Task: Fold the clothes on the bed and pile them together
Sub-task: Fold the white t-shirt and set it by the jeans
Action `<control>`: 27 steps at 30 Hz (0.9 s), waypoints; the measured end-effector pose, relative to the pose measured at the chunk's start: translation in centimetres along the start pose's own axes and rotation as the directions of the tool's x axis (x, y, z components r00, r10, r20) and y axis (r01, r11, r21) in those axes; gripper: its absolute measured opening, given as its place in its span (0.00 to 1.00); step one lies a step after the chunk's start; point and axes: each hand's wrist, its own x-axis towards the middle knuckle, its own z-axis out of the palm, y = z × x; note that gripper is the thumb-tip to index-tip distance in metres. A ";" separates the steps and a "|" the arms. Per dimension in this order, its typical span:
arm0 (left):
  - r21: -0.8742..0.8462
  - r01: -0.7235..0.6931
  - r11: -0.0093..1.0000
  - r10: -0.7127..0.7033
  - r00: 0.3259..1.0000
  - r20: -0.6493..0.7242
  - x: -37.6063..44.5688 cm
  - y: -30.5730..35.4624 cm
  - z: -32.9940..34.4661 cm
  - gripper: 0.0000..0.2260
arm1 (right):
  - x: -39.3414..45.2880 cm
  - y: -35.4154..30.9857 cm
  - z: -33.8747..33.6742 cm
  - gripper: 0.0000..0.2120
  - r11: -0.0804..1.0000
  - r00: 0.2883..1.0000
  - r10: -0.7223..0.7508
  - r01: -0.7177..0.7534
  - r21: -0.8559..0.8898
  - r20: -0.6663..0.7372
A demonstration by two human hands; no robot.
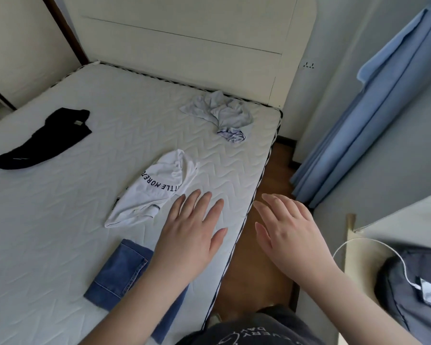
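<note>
A white headboard (184, 46) backs the quilted mattress (60, 220); blue curtains (373, 115) hang above wooden floor (276, 175).

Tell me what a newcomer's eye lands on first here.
Two open bare hands, the left hand over the quilted white mattress, the right hand past its edge. Beside the left lies a crumpled white lettered T-shirt; folded blue jeans lie nearer, a black garment far left.

Single head view, looking forward-down, close over bed (60, 220) near edge.
</note>
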 end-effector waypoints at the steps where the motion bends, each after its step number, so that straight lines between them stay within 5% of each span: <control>1: 0.000 0.013 1.000 -0.013 1.000 0.001 0.8 0.2 0.4 0.24 | 0.9 0.7 0.3 0.18 1.000 1.000 -0.009 0.009 0.004 0.009; 16: 0.027 0.439 0.898 -0.440 0.898 0.017 12.4 2.6 3.1 0.24 | 16.8 11.4 4.3 0.18 0.904 0.911 -0.413 0.408 0.128 0.016; 27: 0.064 0.670 0.739 -0.672 0.741 -0.001 9.5 -0.1 5.8 0.22 | 24.0 5.7 8.5 0.19 0.704 0.722 -0.692 0.677 0.214 -0.006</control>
